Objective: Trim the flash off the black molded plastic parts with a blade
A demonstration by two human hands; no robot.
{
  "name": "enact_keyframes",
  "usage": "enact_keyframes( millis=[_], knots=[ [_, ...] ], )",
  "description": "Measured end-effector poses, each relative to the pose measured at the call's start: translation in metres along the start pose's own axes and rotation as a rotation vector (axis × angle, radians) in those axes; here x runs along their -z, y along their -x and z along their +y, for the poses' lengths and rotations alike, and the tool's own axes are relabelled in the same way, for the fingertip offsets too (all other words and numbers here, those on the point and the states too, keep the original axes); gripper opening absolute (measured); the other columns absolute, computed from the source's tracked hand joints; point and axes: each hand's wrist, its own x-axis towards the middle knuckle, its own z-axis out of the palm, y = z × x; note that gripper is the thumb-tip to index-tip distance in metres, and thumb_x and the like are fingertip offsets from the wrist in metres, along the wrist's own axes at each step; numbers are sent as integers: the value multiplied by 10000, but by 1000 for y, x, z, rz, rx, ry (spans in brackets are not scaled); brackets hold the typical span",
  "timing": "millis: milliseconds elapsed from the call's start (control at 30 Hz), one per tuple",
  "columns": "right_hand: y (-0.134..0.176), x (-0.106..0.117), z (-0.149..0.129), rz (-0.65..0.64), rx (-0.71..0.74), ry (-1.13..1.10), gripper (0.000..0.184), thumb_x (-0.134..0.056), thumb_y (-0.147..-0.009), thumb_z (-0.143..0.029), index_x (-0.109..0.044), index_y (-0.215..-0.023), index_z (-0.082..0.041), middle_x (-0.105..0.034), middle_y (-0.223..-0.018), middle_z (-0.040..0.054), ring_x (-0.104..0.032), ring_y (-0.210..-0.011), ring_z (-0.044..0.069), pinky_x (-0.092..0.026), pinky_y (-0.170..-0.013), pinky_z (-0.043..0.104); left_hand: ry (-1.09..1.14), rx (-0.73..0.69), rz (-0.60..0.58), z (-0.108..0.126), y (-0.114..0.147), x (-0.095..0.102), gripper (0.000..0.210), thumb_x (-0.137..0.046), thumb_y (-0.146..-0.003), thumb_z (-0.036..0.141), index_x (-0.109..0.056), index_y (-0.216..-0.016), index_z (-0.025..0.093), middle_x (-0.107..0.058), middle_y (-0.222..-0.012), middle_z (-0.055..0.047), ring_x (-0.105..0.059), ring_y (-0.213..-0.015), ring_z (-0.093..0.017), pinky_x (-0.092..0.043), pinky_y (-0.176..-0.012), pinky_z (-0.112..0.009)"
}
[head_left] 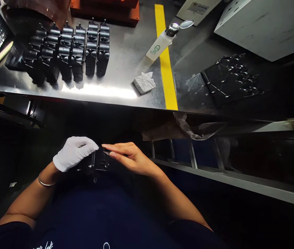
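My left hand (74, 154), in a white glove, is closed in a pinch on a dark moulded sprue (93, 162) with thin runners and small ring-shaped ends. The sprue hangs below the fingertips, hard to make out against the dark clothing. My bare right hand (132, 158) is closed too, its thumb and fingers pinching a small pointed blade-like piece (106, 152) close to the sprue. The fingertips of both hands are only a short gap apart, in front of the table edge.
Rows of black moulded blocks (78, 52) stand on the metal table (121, 69). A white pump bottle (159, 45), a folded white cloth (144, 83) and yellow tape (166, 62) lie to their right. Further right are similar sprues (224, 79) and a grey box (266, 27).
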Motion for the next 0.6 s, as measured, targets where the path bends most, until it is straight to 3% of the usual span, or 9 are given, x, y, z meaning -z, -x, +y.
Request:
enact_keyframes(
  millis=[267,433,600],
  knots=[
    [-3,-2,2,-3,-59,-77,256,-510,-936,-263,-688,-1099,-178,-725,-1040,72,-682,-887,147,-543,-765,246,-24,-30,-25,4,2,-2,229,-737,-683,404,-738,-639,180,-696,-625,-40,-607,-579,-161,-471,-550,-237],
    [-2,-9,3,211,-184,-76,269,-460,-959,-357,-638,-1036,-170,-676,-717,7,-590,-568,93,-489,-549,211,-54,-73,82,9,4,-5,199,-762,-655,377,-733,-615,184,-703,-639,-44,-618,-592,-171,-482,-580,-252],
    [-4,-19,0,344,-51,154,283,-457,-953,-322,-590,-748,-179,-631,-681,23,-568,-586,113,-476,-569,239,-89,-157,216,2,4,-8,175,-726,-708,359,-737,-650,194,-703,-640,-29,-614,-594,-166,-487,-594,-257]
  ],
)
